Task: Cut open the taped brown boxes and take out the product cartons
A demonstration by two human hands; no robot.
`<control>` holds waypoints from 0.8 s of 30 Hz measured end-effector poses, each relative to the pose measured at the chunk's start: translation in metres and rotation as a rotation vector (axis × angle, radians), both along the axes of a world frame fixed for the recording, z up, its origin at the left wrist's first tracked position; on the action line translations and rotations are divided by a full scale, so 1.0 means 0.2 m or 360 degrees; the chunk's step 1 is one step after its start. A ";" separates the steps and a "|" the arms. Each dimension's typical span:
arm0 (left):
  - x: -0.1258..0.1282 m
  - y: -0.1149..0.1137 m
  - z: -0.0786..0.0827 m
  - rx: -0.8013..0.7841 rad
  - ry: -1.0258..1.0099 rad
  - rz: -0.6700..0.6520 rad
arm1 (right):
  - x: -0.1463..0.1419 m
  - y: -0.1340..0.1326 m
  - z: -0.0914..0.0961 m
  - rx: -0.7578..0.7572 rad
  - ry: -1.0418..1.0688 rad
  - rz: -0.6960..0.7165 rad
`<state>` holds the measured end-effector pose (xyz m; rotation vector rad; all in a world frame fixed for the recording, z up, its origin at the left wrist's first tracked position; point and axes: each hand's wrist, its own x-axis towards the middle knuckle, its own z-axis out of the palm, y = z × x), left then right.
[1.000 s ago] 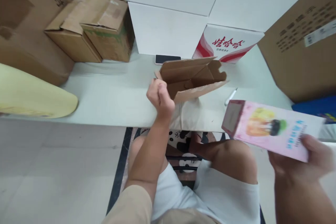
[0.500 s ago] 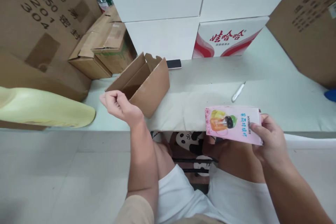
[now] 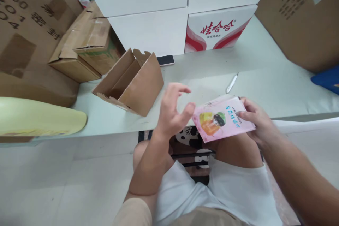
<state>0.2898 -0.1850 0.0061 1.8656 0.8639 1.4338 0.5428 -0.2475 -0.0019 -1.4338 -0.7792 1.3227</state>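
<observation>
Pink box (image 3: 222, 122), mid-frame: R hand (image 3: 254, 120) clamped on right end; L hand (image 3: 172, 113) open at left edge. Best: steady both ends.

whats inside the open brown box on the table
Only bare cardboard walls and folded flaps show inside the box. Its front wall covers the bottom, so anything lying there is hidden.
</observation>
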 end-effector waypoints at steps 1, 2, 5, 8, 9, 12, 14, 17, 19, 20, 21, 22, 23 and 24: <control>0.01 0.01 -0.04 -0.0327 0.0117 -0.0276 | 0.00 0.03 0.05 -0.0028 -0.0013 0.0141; 0.01 0.03 -0.08 -0.0636 0.0202 -0.0550 | 0.00 0.06 0.09 -0.0048 -0.0029 0.0263; 0.01 0.09 -0.18 -0.1208 0.0199 -0.1212 | 0.01 0.16 0.19 -0.0041 -0.0117 0.0462; 0.01 0.13 -0.26 -0.1369 -0.0029 -0.1358 | 0.01 0.25 0.22 0.0037 -0.0225 0.0495; 0.02 0.14 -0.28 -0.1397 -0.0083 -0.1326 | 0.00 0.28 0.21 0.0067 -0.0275 0.0505; 0.06 0.15 -0.34 -0.1487 -0.0282 -0.1178 | 0.00 0.32 0.16 0.0242 -0.0538 0.0493; 0.08 0.16 -0.39 -0.1537 -0.0481 -0.1049 | 0.00 0.33 0.12 0.0465 -0.0821 0.0476; 0.10 0.16 -0.45 -0.1579 -0.0631 -0.0890 | 0.00 0.34 0.07 0.0776 -0.1146 0.0625; 0.12 0.17 -0.46 -0.1569 -0.0643 -0.0831 | 0.01 0.35 0.03 0.0880 -0.1232 0.0764; 0.13 0.17 -0.47 -0.1560 -0.0653 -0.0806 | 0.03 0.35 0.02 0.0907 -0.1261 0.0781; 0.14 0.17 -0.47 -0.1549 -0.0674 -0.0779 | 0.04 0.36 0.00 0.0913 -0.1281 0.0742; 0.16 0.18 -0.46 -0.1538 -0.0704 -0.0750 | 0.06 0.37 -0.03 0.0886 -0.1276 0.0647; 0.18 0.18 -0.46 -0.1529 -0.0744 -0.0712 | 0.07 0.37 -0.06 0.0815 -0.1224 0.0520; 0.20 0.19 -0.45 -0.1519 -0.0792 -0.0657 | 0.08 0.37 -0.10 0.0703 -0.1123 0.0408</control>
